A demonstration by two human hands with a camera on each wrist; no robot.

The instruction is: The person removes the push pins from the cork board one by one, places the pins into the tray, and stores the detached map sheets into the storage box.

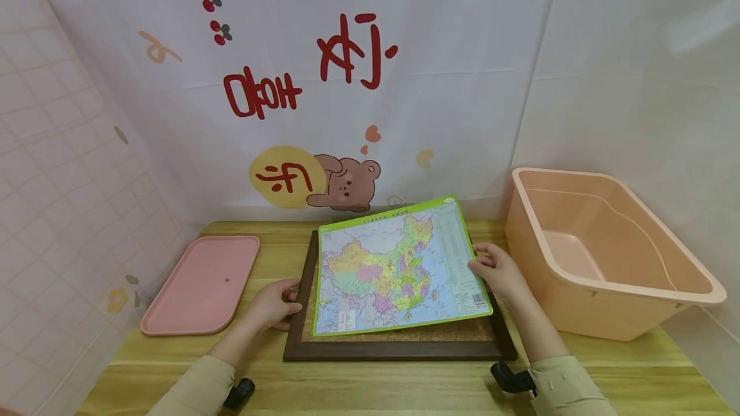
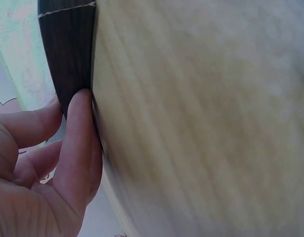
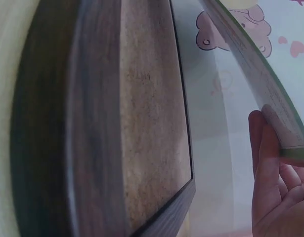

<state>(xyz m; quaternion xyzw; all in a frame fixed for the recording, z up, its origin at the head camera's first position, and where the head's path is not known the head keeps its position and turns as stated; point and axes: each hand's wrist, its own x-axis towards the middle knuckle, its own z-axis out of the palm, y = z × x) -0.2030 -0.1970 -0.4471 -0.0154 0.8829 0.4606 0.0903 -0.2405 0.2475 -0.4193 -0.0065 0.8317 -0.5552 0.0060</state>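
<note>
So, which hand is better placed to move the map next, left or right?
Right, most likely: the right hand holds the map by its right edge, which is raised off the frame. The left hand grips the frame's left side instead.

1 each: map (image 1: 387, 275), frame (image 1: 399, 351), tray (image 1: 199, 287), tub (image 1: 590, 307)

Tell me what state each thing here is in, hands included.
Map: tilted, right edge raised
Dark frame: lying flat, partly covered by the map
Left hand: gripping the frame's left side
Right hand: pinching the map's right edge
Pink tray: lying flat
Peach bin: upright, open-topped
</note>
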